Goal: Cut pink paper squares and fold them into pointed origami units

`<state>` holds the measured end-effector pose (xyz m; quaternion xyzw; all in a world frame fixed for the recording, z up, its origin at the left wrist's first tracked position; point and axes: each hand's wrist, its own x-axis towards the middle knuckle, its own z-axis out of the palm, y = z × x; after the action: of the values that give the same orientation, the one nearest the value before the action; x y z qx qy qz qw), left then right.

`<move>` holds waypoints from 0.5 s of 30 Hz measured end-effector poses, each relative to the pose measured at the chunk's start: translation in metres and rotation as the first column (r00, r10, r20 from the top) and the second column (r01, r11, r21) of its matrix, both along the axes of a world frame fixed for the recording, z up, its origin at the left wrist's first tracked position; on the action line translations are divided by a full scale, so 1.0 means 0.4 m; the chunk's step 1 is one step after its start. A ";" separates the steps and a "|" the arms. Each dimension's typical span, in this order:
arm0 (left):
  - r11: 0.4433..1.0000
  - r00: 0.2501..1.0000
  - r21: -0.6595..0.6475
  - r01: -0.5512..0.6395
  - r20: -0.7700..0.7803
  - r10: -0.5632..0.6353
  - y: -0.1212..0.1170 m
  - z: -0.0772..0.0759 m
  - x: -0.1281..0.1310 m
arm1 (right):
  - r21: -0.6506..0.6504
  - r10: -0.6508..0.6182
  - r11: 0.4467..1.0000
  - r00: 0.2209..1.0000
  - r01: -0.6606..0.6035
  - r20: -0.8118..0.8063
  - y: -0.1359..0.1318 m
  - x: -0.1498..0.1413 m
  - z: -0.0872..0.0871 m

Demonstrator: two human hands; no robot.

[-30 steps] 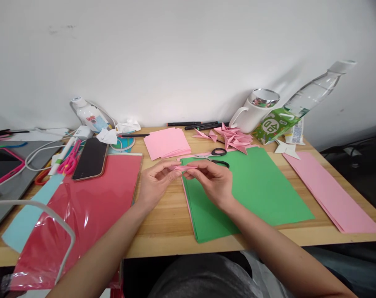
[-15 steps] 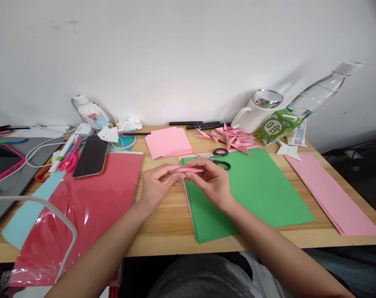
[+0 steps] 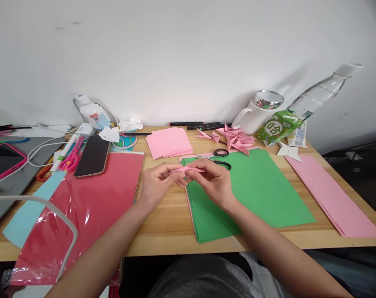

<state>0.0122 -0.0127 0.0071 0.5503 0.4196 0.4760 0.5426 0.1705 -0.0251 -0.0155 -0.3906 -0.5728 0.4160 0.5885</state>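
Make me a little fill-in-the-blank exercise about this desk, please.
1. The left hand and right hand hold folded paper whose colour is ____.
2. The black-handled scissors lie partly on a large sheet whose colour is ____.
3. Beside the gold-edged phone are pink-handled ____.
4. Behind the green carton is a clear ____.

Missing words: pink; green; scissors; bottle.

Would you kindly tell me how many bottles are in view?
2: a white bottle near the wall at the left, and a clear bottle behind the green box at the right. No others show.
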 end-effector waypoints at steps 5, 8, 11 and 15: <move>0.998 0.998 -0.040 0.039 0.046 -0.038 0.004 0.002 -0.003 | -0.034 0.044 0.998 0.999 -0.044 -0.004 0.003 -0.001 -0.005; 0.996 0.998 -0.063 0.057 0.045 -0.054 0.006 0.007 -0.002 | -0.058 0.045 0.997 0.999 -0.044 0.002 0.008 -0.002 -0.007; 0.995 0.997 -0.075 0.060 0.060 -0.056 0.008 0.003 -0.001 | -0.080 0.039 0.996 0.999 -0.040 -0.019 0.010 -0.002 -0.009; 0.993 0.995 -0.085 0.077 0.076 -0.070 0.013 -0.011 -0.005 | -0.096 0.028 0.995 1.000 -0.028 -0.004 0.010 0.000 -0.015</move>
<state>0.0103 -0.0074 0.0025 0.5233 0.3994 0.4566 0.5985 0.1706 -0.0212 -0.0214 -0.4099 -0.5568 0.4517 0.5639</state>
